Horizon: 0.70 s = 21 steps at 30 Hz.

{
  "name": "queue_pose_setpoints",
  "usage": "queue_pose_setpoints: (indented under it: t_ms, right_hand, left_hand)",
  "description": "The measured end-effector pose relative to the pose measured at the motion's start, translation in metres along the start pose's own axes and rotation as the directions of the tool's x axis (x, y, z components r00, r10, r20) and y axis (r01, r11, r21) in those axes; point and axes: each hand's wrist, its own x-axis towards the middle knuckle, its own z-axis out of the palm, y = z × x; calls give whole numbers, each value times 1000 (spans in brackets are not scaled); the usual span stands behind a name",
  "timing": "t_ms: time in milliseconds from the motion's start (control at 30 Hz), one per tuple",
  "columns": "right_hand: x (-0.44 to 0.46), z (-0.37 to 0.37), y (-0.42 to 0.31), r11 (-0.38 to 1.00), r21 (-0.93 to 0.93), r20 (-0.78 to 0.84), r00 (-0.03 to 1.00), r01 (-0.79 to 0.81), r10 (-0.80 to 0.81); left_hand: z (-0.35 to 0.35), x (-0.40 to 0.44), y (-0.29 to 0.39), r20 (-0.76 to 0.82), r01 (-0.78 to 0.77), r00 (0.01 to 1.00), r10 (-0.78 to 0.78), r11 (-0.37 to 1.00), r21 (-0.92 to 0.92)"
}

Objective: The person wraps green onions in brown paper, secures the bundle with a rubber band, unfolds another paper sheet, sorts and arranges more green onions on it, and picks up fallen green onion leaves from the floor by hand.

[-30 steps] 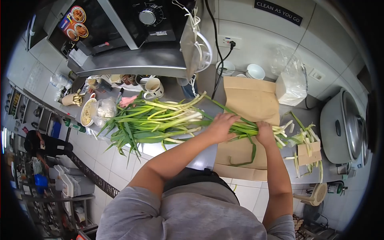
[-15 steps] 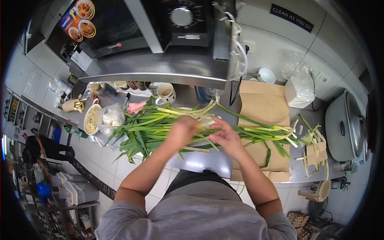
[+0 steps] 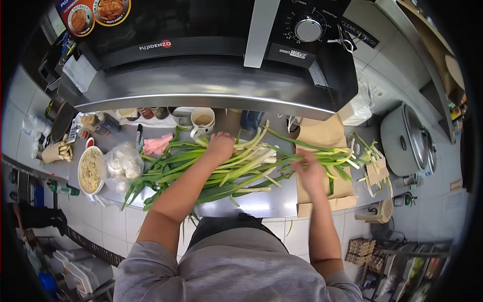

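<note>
A large pile of spring onions lies across the steel counter, green leaves to the left and pale root ends to the right. My left hand is over the upper part of this pile, its fingers curled around stalks. My right hand is blurred by motion at the left end of a smaller bunch of spring onions, which rests on brown cardboard. Leaves reach toward that hand, but its grip cannot be made out. Trimmed scraps lie right of the cardboard.
A microwave stands on a steel shelf above the counter's back. A mug, pink cloth, bagged white pieces and a bowl of chopped food sit at left. A large cooker stands at right.
My hands were close together over the pile; now they are apart. My right hand has moved right to the cardboard, and my left slightly up and left. The camera view has shifted.
</note>
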Motion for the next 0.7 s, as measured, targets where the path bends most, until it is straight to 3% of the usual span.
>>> queue_pose_setpoints:
  t_ms: [67,133,167,233,267,333,400,467,533,600,667,700]
  right_hand:
    - [2,46,-2,956,-68,48,959,284,-281]
    - [7,67,-36,826,-189,-55,834,531,-549]
    - [10,74,-52,829,-193,-69,836,525,-545]
    - [16,81,-75,665,-314,-44,690,677,-723]
    - [19,83,-73,667,-319,-53,689,674,-722]
    - [28,83,-64,815,-121,247,812,567,-529]
    - [25,76,-63,787,-146,185,798,599,-573]
    - [23,68,-57,881,51,236,851,470,-468]
    - [13,69,-54,845,23,197,827,534,-527]
    - [-3,66,-68,782,-75,30,786,618,-618]
    - [-6,67,-60,771,-112,14,777,627,-630]
    - [-5,64,-56,702,-207,-61,707,682,-705]
  left_hand:
    - [-8,0,1,52,-21,998,21,1000,3]
    - [-18,-8,3,-65,-102,993,103,995,18]
    - [-29,-15,8,-65,-116,991,117,993,24]
    - [-57,-32,19,-1,-209,977,211,965,-156]
    - [-62,-39,18,-3,-218,976,220,964,-150]
    - [-71,-50,8,-205,-343,935,289,883,-322]
    - [-82,-62,-3,-198,-278,955,220,895,-347]
    - [-84,-70,-15,-78,-184,982,170,790,-585]
    - [-75,-75,-9,-88,-201,979,185,781,-591]
    - [-71,-77,8,-195,-260,964,179,770,-583]
    - [-68,-70,20,-200,-298,954,222,764,-572]
    - [-70,-66,27,-135,-240,970,203,699,-674]
